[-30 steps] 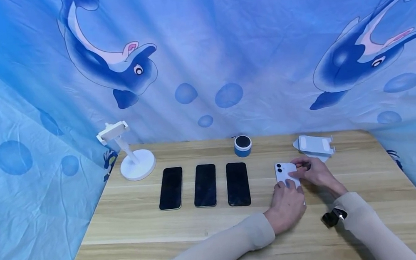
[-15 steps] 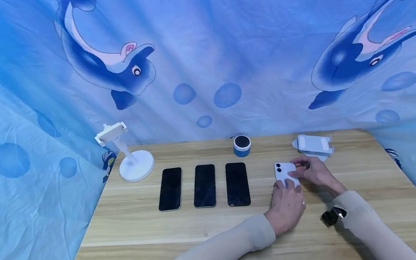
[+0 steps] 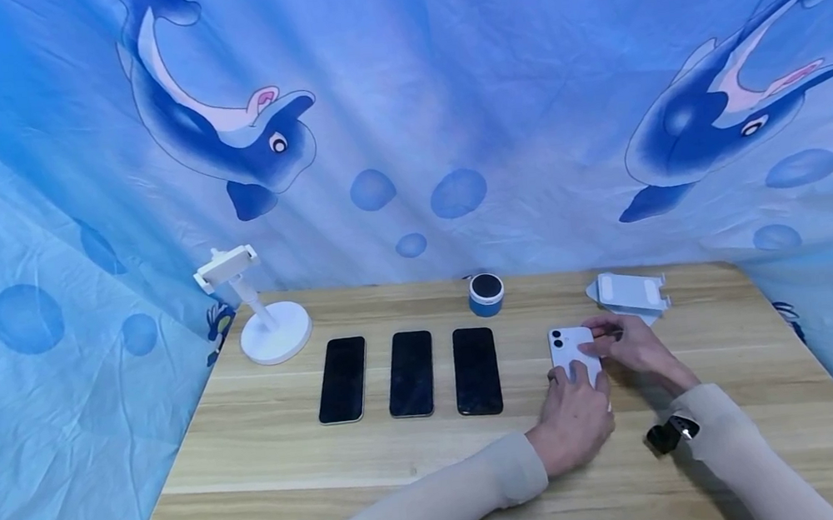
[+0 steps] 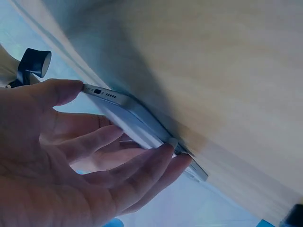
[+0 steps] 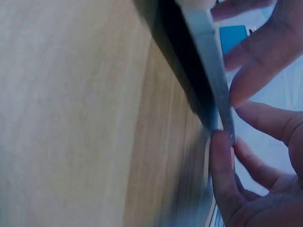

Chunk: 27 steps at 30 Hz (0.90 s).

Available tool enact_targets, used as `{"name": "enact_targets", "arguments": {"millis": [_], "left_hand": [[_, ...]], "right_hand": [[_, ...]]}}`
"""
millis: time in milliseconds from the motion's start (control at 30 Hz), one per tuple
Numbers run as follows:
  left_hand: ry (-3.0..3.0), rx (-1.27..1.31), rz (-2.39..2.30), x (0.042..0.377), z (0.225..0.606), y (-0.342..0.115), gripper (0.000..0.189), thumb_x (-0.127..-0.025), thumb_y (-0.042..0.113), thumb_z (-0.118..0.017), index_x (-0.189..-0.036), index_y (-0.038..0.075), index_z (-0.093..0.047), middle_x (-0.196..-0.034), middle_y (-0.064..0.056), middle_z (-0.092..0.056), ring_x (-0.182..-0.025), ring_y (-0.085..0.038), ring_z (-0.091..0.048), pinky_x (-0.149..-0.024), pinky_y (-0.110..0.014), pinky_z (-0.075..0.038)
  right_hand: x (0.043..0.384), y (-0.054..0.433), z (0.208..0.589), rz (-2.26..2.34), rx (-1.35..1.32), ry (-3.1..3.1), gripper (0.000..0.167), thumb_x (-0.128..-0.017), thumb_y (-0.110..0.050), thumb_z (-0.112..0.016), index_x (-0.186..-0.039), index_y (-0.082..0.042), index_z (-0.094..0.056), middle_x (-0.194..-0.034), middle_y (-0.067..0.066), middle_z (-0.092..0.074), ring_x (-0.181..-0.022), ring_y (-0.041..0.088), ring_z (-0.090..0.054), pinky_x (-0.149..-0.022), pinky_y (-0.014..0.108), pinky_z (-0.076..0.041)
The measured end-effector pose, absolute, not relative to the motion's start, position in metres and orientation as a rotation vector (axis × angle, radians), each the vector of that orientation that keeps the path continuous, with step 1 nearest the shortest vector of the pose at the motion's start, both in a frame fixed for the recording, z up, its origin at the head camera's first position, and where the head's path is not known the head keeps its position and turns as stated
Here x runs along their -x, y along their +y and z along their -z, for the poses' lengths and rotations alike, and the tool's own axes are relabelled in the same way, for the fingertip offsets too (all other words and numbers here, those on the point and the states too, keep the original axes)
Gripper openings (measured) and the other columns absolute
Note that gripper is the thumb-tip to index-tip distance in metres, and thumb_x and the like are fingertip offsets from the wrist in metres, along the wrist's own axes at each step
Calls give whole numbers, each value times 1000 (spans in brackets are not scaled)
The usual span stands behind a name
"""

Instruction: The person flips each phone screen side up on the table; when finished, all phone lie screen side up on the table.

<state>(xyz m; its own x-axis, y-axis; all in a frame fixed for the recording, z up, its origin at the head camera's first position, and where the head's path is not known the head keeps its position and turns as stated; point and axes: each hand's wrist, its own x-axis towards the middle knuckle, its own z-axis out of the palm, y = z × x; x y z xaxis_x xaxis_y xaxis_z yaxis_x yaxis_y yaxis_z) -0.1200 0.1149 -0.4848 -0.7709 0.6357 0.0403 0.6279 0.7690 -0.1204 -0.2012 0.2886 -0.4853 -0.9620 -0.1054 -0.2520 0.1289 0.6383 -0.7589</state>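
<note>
A white phone [image 3: 569,346], its back with two camera lenses facing up, is at the right part of the table. My left hand [image 3: 574,425] grips its near end; in the left wrist view the thumb lies at the corner beside the charging port and fingertips hold the far side edge of the phone [image 4: 142,118]. My right hand [image 3: 636,346] pinches the right edge near the camera end. From the right wrist, the dark screen side of the phone [image 5: 213,66] faces the wooden table, with shadow under it. Its contact with the table is unclear.
Three dark phones [image 3: 477,371] lie in a row left of the hands. Behind them is a small blue round speaker [image 3: 485,297]. A white phone stand [image 3: 276,332] occupies the back left; a pale folding stand [image 3: 630,291] sits just behind the right hand. Blue dolphin-print curtain [image 3: 404,127] borders the table.
Both hands keep the same hold on the white phone. Only a slight shift of the whole head view shows.
</note>
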Motion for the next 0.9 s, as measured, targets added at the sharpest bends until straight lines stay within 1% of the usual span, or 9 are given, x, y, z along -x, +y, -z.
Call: {"name": "enact_targets", "arguments": {"millis": [133,200,333,467,600,700,767,833,900], "left_hand": [[-2909,983,-48,119,485,113,60,-103,55,-55,-151,20,-48,-131,-8,-59,-110,-22,-62,-102,-38,-52],[-2921,964,10,118,483,112,61,-103,54,-56,-152,20,-46,-130,-8,-58,-109,-21,-62,-102,-38,-52],[-2953,935,157,118,482,109,62,-101,51,-59,-153,21,-43,-129,-8,-57,-106,-23,-64,-96,-33,-56],[-2931,926,218,119,482,106,66,-98,48,-61,-153,17,-43,-122,-7,-57,-97,-21,-63,-94,-30,-55],[-2916,910,226,121,479,104,73,-96,48,-63,-154,9,-43,-120,-7,-58,-90,-16,-61,-94,-28,-53],[-2955,888,294,123,475,103,75,-94,47,-66,-153,7,-43,-120,-7,-57,-87,-14,-59,-87,-25,-54],[-2985,879,349,125,472,101,75,-93,46,-67,-153,7,-43,-120,-8,-56,-86,-13,-57,-83,-23,-53],[-3024,858,429,127,470,99,76,-91,46,-69,-152,9,-43,-121,-7,-55,-85,-13,-55,-76,-21,-51],[-3056,847,509,129,469,98,76,-91,46,-71,-152,12,-42,-122,-6,-55,-85,-12,-54,-74,-20,-50]], "right_hand": [[201,294,484,1311,31,2520,57,-97,-26,-74,-145,-1,-55,-129,23,-63,-104,23,-68,-81,30,-57],[201,295,483,1358,63,2490,59,-98,-28,-73,-147,-2,-53,-129,23,-63,-103,21,-68,-80,31,-59],[198,299,483,1409,117,2471,62,-98,-32,-74,-149,-4,-52,-128,23,-63,-102,17,-65,-79,31,-60],[196,304,485,1488,179,2431,57,-102,-23,-68,-150,0,-49,-122,22,-64,-92,14,-70,-78,32,-62],[198,307,488,1609,264,2351,52,-106,-12,-56,-152,8,-41,-112,12,-65,-86,12,-73,-77,34,-63],[200,308,489,1666,327,2300,51,-109,-10,-50,-153,12,-37,-110,3,-66,-88,12,-74,-78,34,-63],[200,307,490,1695,350,2273,51,-110,-12,-48,-153,13,-35,-112,0,-67,-90,12,-74,-79,34,-64],[201,306,491,1707,370,2260,52,-110,-12,-48,-154,12,-34,-114,-1,-66,-92,12,-74,-79,34,-64],[201,305,492,1716,380,2250,52,-109,-11,-49,-154,11,-35,-116,0,-65,-94,12,-74,-80,35,-64]]}}
